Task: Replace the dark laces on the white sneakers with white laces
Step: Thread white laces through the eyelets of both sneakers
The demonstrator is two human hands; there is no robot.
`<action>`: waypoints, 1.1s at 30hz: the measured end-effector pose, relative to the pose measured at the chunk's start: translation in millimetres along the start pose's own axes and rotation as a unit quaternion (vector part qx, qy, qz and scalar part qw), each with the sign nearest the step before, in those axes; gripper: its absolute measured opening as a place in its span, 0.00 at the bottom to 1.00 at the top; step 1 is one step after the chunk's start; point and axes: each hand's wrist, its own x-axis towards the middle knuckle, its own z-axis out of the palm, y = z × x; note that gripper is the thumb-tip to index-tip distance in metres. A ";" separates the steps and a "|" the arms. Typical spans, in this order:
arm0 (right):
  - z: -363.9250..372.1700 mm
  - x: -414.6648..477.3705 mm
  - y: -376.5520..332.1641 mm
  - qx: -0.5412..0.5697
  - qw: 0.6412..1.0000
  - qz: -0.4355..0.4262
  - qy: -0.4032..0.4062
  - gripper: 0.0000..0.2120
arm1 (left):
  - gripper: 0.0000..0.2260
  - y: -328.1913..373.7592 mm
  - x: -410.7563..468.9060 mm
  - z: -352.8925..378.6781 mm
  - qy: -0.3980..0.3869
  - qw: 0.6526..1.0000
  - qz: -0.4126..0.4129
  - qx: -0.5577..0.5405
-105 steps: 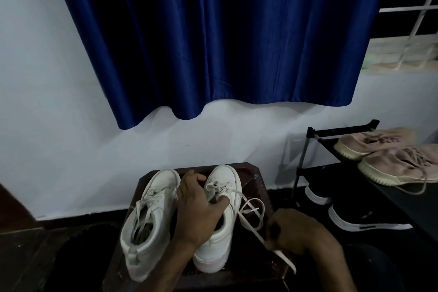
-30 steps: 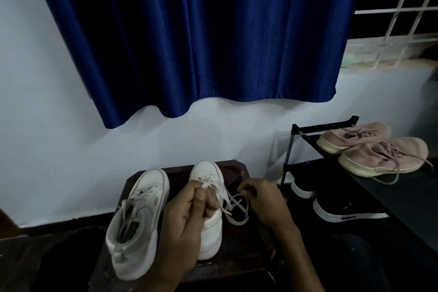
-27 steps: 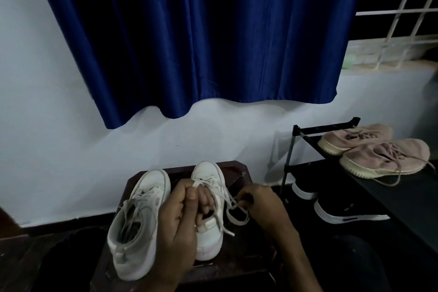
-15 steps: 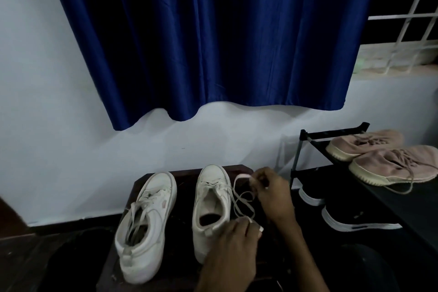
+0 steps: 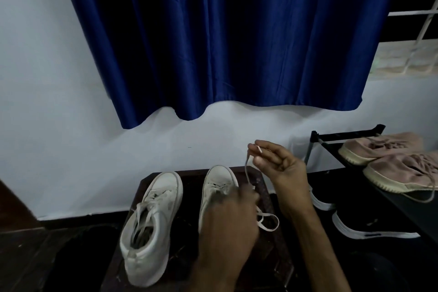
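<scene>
Two white sneakers stand side by side on a dark wooden stool [image 5: 265, 187]. The left sneaker [image 5: 151, 225] carries white laces. Over the right sneaker [image 5: 216, 185] my left hand [image 5: 230, 225] lies blurred, hiding its opening; its fingers sit at the lace eyelets, and whether they hold the lace is unclear. My right hand [image 5: 277, 166] is raised above the stool's right corner and pinches the tip of a white lace [image 5: 247, 170], which runs down to the right sneaker. A loose loop of lace [image 5: 269, 221] lies on the stool to the right.
A black shoe rack [image 5: 346, 135] stands at the right with two pink sneakers [image 5: 400, 170] on top and dark shoes with white soles [image 5: 369, 230] below. A blue curtain [image 5: 225, 42] hangs on the white wall behind. The floor is dark.
My right hand has risen, pulling the white lace end up and taut. My left hand has shifted from the stool's front onto the right sneaker.
</scene>
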 end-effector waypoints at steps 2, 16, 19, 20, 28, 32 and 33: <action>5.4 1.0 -4.1 -0.002 0.999 -0.023 0.037 0.08 | 0.07 -31.7 8.1 -17.1 0.019 0.993 -0.090 -0.078; 31.6 26.7 41.1 -0.404 0.881 0.006 -0.245 0.05 | 0.12 -77.3 2.2 22.7 0.035 0.944 -0.255 -0.206; 32.7 25.9 45.2 -0.432 0.868 0.015 -0.244 0.04 | 0.14 -82.7 2.8 23.2 0.024 0.925 -0.279 -0.256; 33.1 27.3 44.9 -0.438 0.866 0.024 -0.240 0.04 | 0.14 -84.5 3.3 23.9 0.016 0.918 -0.286 -0.276; 37.1 28.3 40.9 -0.432 0.867 0.059 -0.241 0.02 | 0.15 -85.6 4.2 20.0 0.001 0.891 -0.307 -0.334; 43.1 19.1 29.9 -0.467 0.843 0.028 -0.266 0.03 | 0.13 -85.7 2.6 20.0 0.007 0.881 -0.320 -0.348; 43.4 18.0 28.4 -0.475 0.835 0.024 -0.278 0.04 | 0.11 -85.8 2.5 19.7 0.005 0.879 -0.326 -0.348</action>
